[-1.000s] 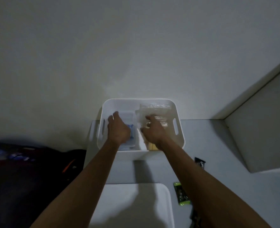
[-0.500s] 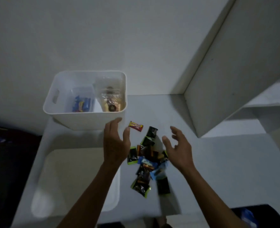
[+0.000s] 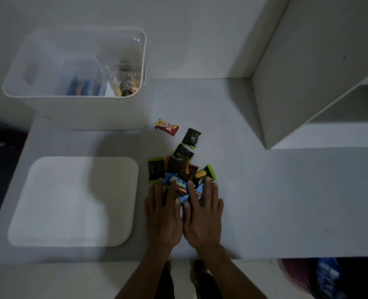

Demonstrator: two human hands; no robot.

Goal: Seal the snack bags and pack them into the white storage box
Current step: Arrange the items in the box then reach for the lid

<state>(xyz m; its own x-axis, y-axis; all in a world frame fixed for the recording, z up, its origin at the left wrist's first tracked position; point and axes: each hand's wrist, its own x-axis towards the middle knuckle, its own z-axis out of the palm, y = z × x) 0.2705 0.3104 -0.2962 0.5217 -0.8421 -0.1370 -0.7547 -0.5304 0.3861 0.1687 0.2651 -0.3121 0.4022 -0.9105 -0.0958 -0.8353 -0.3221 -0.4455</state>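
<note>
My left hand [image 3: 163, 216] and right hand [image 3: 203, 214] lie flat, fingers straight, pressing the near edge of the snack packets [image 3: 180, 169]; a blue packet [image 3: 177, 184] reads "Kalpa".

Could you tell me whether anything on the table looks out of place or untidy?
Yes: small snack packets lie loose in a heap on the table, outside the white storage box. A red packet sits apart by the box. Both hands, left and right, rest flat on the heap's near end.
</note>
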